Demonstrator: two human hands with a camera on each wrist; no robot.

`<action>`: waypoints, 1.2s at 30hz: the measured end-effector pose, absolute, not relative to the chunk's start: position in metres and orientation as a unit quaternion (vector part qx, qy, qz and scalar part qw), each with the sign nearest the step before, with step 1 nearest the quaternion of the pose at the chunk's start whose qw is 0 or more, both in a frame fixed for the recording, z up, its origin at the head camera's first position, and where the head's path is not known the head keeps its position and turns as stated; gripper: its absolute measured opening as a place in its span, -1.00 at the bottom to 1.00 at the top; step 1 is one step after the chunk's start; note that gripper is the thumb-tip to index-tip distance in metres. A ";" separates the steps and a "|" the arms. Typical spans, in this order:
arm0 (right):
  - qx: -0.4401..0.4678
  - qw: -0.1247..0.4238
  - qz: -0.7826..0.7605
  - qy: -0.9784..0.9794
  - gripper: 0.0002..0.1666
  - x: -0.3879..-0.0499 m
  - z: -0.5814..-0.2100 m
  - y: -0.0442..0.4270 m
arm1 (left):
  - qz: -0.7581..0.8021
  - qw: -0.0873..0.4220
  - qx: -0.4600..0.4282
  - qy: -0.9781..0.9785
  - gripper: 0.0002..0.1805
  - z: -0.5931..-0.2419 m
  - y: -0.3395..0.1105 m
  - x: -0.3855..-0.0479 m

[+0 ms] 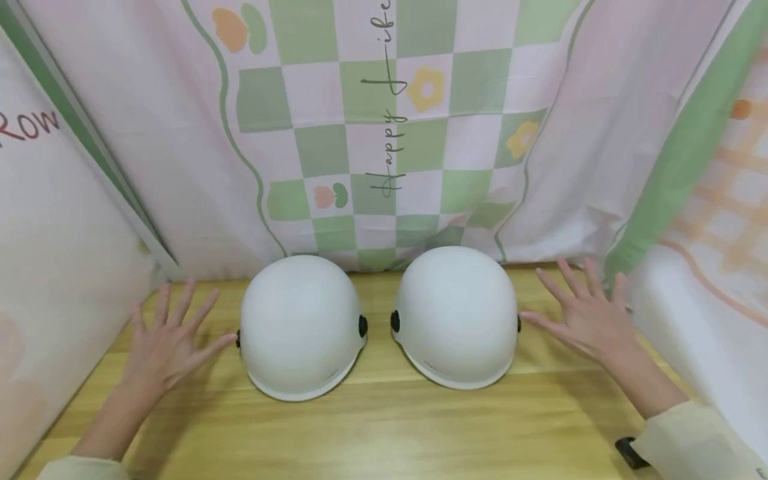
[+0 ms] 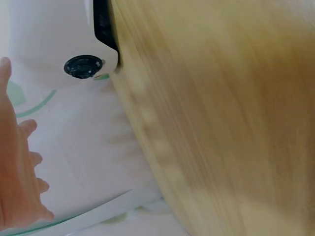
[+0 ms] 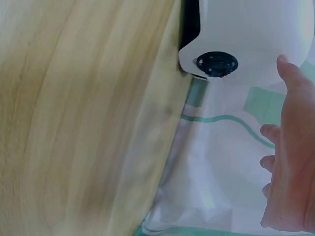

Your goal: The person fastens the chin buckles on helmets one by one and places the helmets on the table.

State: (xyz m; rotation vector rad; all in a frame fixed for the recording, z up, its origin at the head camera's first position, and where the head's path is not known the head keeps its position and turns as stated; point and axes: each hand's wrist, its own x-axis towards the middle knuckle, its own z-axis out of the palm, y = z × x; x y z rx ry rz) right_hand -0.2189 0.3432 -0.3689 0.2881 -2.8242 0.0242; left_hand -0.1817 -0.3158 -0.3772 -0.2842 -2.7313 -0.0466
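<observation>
Two white helmets stand side by side on the wooden table, domes up, with a narrow gap between them. The left helmet [image 1: 301,327] and the right helmet [image 1: 457,317] each have round black knobs on their sides. My left hand [image 1: 165,347] is spread beside the left helmet, its thumb tip close to the outer knob [image 2: 83,67]. On the other side my right hand [image 1: 594,320] is spread too, thumb pointing at the right helmet's outer knob [image 3: 217,64]. Neither hand holds anything. Whether the thumbs touch the helmets I cannot tell.
Behind the helmets hangs a green-and-white checked cloth [image 1: 372,133] with lettering. More printed cloth hangs at the left [image 1: 66,220] and right [image 1: 720,220]. The wooden table [image 1: 384,433] extends in front. Something small and black [image 1: 631,453] shows by the right sleeve.
</observation>
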 end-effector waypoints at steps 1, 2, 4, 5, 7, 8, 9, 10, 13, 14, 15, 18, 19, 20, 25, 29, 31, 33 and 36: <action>0.101 0.150 0.010 -0.983 0.08 -0.219 -0.368 0.342 | -0.018 0.196 -0.104 -0.975 0.00 -0.376 -0.315 -0.182; 0.103 0.150 0.010 -0.983 0.08 -0.218 -0.366 0.340 | -0.020 0.195 -0.106 -0.975 0.00 -0.375 -0.314 -0.182; 0.108 0.154 0.010 -0.982 0.09 -0.217 -0.363 0.337 | -0.024 0.194 -0.112 -0.974 0.00 -0.373 -0.311 -0.182; 0.111 0.158 0.011 -0.981 0.09 -0.216 -0.362 0.335 | -0.026 0.193 -0.115 -0.974 -0.01 -0.371 -0.309 -0.182; 0.118 0.164 0.012 -0.979 0.08 -0.215 -0.359 0.331 | -0.029 0.195 -0.120 -0.973 -0.01 -0.368 -0.305 -0.182; 0.122 0.168 0.013 -0.978 0.08 -0.215 -0.358 0.330 | -0.033 0.195 -0.122 -0.973 -0.01 -0.367 -0.304 -0.182; 0.126 0.172 0.014 -0.977 0.08 -0.214 -0.356 0.328 | -0.034 0.195 -0.123 -0.972 -0.01 -0.366 -0.302 -0.182; 0.131 0.174 0.016 -0.976 0.08 -0.213 -0.355 0.325 | -0.035 0.196 -0.125 -0.972 -0.01 -0.365 -0.300 -0.182; 0.141 0.179 0.020 -0.974 0.07 -0.210 -0.352 0.319 | -0.044 0.191 -0.131 -0.972 -0.01 -0.362 -0.294 -0.181; 0.145 0.180 0.021 -0.973 0.07 -0.210 -0.351 0.317 | -0.048 0.188 -0.134 -0.972 0.00 -0.361 -0.292 -0.181; 0.149 0.179 0.023 -0.972 0.07 -0.209 -0.350 0.315 | -0.052 0.186 -0.136 -0.972 0.00 -0.361 -0.290 -0.180; 0.158 0.175 0.028 -0.971 0.08 -0.208 -0.347 0.308 | -0.065 0.180 -0.144 -0.971 0.00 -0.359 -0.285 -0.180; 0.162 0.175 0.027 -0.971 0.08 -0.208 -0.346 0.306 | -0.067 0.179 -0.146 -0.971 -0.01 -0.358 -0.283 -0.180; 0.164 0.176 0.025 -0.970 0.09 -0.209 -0.346 0.305 | -0.070 0.178 -0.148 -0.970 -0.02 -0.357 -0.281 -0.181; 0.174 0.179 0.011 -0.968 0.13 -0.211 -0.340 0.295 | -0.087 0.171 -0.153 -0.970 -0.05 -0.354 -0.271 -0.183; 0.186 0.177 0.026 -0.966 0.13 -0.211 -0.336 0.285 | -0.096 0.167 -0.156 -0.969 -0.03 -0.353 -0.263 -0.185; 0.194 0.182 0.035 -0.964 0.12 -0.210 -0.336 0.281 | -0.099 0.162 -0.159 -0.969 -0.02 -0.352 -0.260 -0.186; 0.200 0.185 0.045 -0.961 0.12 -0.210 -0.335 0.277 | -0.107 0.164 -0.164 -0.967 -0.03 -0.351 -0.255 -0.187; 0.208 0.190 0.058 -0.958 0.10 -0.209 -0.333 0.272 | -0.123 0.175 -0.175 -0.961 -0.05 -0.350 -0.248 -0.189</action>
